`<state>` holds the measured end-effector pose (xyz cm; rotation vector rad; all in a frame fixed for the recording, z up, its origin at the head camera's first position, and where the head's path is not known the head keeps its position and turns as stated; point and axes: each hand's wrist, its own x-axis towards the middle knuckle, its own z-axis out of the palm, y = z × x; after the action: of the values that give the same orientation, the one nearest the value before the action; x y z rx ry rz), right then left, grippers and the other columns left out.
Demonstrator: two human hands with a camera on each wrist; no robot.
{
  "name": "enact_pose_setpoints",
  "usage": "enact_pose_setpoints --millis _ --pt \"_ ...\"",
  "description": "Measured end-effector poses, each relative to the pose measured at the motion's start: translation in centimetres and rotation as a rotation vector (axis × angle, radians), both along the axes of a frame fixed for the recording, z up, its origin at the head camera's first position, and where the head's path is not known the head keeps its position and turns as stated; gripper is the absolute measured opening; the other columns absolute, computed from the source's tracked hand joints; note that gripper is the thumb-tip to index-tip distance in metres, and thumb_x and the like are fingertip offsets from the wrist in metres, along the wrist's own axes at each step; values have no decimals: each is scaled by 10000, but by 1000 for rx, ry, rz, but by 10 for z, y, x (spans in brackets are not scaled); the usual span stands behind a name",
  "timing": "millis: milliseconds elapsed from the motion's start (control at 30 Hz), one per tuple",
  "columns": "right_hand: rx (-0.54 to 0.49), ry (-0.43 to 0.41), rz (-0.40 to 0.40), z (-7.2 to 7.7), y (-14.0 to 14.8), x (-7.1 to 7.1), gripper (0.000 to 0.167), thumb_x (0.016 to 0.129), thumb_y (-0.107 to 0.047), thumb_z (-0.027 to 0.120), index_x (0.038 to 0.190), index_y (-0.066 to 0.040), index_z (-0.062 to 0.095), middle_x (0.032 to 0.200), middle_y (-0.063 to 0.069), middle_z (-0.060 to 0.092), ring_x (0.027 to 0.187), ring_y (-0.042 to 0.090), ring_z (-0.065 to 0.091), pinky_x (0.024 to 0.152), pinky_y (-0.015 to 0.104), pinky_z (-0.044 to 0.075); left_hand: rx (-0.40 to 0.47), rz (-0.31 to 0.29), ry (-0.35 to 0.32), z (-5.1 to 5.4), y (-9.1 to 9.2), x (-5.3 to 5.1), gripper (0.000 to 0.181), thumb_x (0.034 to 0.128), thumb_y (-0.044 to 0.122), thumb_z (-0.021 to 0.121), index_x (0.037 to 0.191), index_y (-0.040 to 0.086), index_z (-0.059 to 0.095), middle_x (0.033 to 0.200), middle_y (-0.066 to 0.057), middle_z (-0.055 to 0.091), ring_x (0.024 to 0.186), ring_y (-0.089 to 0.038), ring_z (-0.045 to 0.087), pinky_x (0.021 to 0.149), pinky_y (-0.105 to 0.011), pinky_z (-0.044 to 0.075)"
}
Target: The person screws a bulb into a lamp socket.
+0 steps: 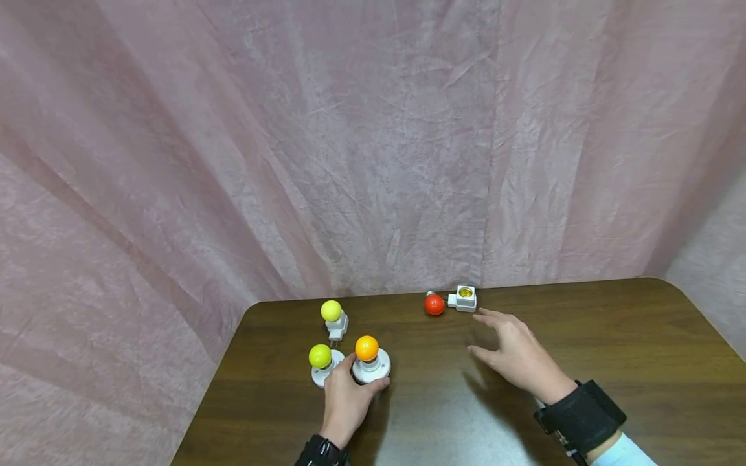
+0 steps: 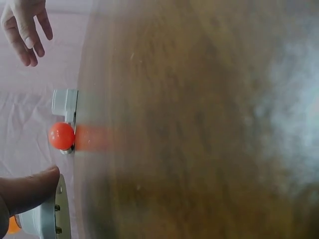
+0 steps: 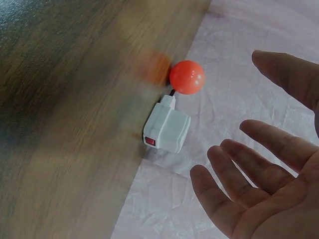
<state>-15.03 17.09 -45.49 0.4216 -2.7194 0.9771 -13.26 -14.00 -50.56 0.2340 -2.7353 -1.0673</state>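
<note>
Orange bulb (image 1: 367, 348): round, glossy, in white round base (image 1: 374, 371).

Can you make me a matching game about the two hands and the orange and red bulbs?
Things:
1. right hand
2. orange bulb
3. left hand
4. red bulb

What goes with them:
A. fitted into a round white base
B. lying beside the empty socket
C. fingers apart, holding nothing
D. gripping a round white base

Right pairs: 1-C, 2-A, 3-D, 4-B
</note>
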Motion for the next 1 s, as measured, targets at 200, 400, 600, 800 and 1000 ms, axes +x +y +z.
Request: enact_pose_setpoints --millis 200,400,600,800,1000 --pt "9 0 -5 -2 0 0 600 736 -310 772 1224 -12 590 1318 158 549 1206 364 507 1001 520 396 -4 3 -7 -1 1 -2 721 551 357 891 1135 27 626 1091 -105 679 1014 -229 625 883 -421 499" --pt "12 -9 -8 -3 1 1 603 738 -309 769 1228 -11 586 1324 162 543 1209 367 503 1002 523 394 -12 15 -30 -2 3 -4 720 540 358 895 1118 18 631 1080 -119 678 1005 -240 623 880 -430 497" --pt "9 -16 -11 -3 1 2 605 736 -310 771 1229 -13 585 1329 164 538 1211 372 498 1003 528 392 -54 17 -70 -1 6 -6 715 533 383 894 1088 11 636 1055 -126 681 955 -233 626 846 -430 506" --pt "8 -16 -11 -3 0 3 598 737 -317 770 1226 -24 589 1330 159 539 1212 366 499 1001 521 397 -94 45 -114 1 9 -7 719 516 403 896 1062 16 634 1011 -100 657 912 -213 592 824 -422 498" --pt "3 -18 -11 -4 1 3 604 737 -313 771 1231 -20 585 1330 158 539 1211 366 501 1000 522 398 -127 65 -156 1 11 -7 751 506 393 901 1074 -1 608 971 -107 590 892 -226 528 824 -412 475"
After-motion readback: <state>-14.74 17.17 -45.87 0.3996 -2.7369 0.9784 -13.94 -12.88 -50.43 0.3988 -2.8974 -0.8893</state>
